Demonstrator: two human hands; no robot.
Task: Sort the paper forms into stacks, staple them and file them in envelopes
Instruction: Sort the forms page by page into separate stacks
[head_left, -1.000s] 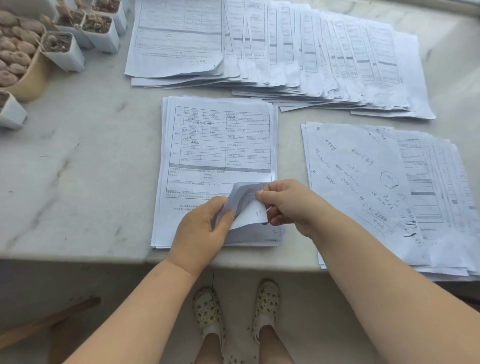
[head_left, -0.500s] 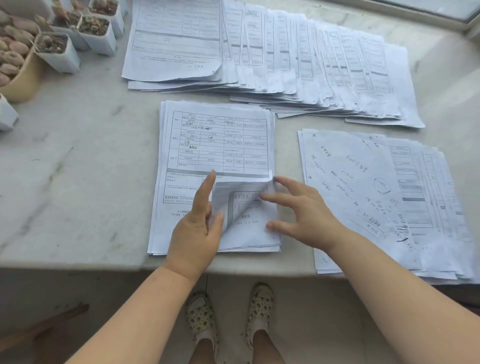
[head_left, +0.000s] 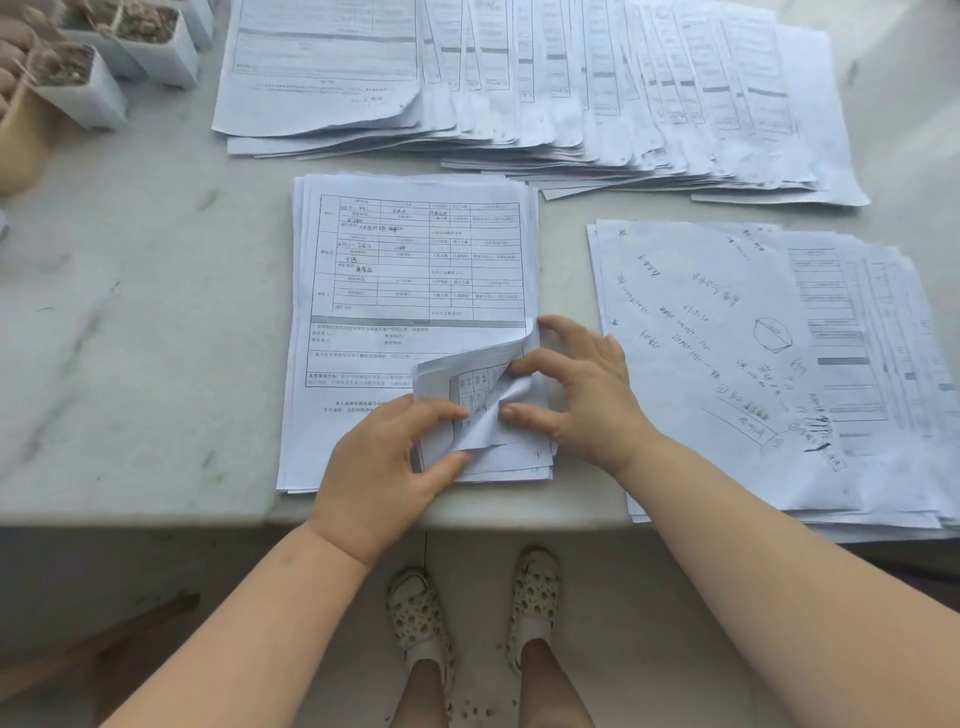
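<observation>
Head view shows the middle stack of forms (head_left: 410, 291) lying at the near edge of the bench (head_left: 130, 322), squared up with a printed table facing up. Its near right corner is curled back over the sheet, and both hands work at that fold. The left hand (head_left: 384, 467) pinches the lifted corner (head_left: 467, 395) between thumb and curled fingers, while the right hand (head_left: 582, 395) rests on the pages beneath with fingers spread and bent, fingertips pressing at the edge of the fold. This looks like a way of peeling one sheet free of the rest, or of checking the page underneath: one hand lifts, the other pins the stack so it does not slide. To the right, near the bench's near right corner, sits a loosely fanned pile (head_left: 753, 364) topped by a sheet with handwriting; the right forearm crosses its near left corner. Along the far edge a long row of overlapped forms (head_left: 571, 88) spreads from the middle to the far right. At the far left corner stand small white plant pots (head_left: 83, 88) and a tan container, well apart from the papers. No stapler or envelope is in view, so sorting appears to be the step in hand. Below the bench edge, feet in patterned slippers (head_left: 421, 613) stand on the floor.
</observation>
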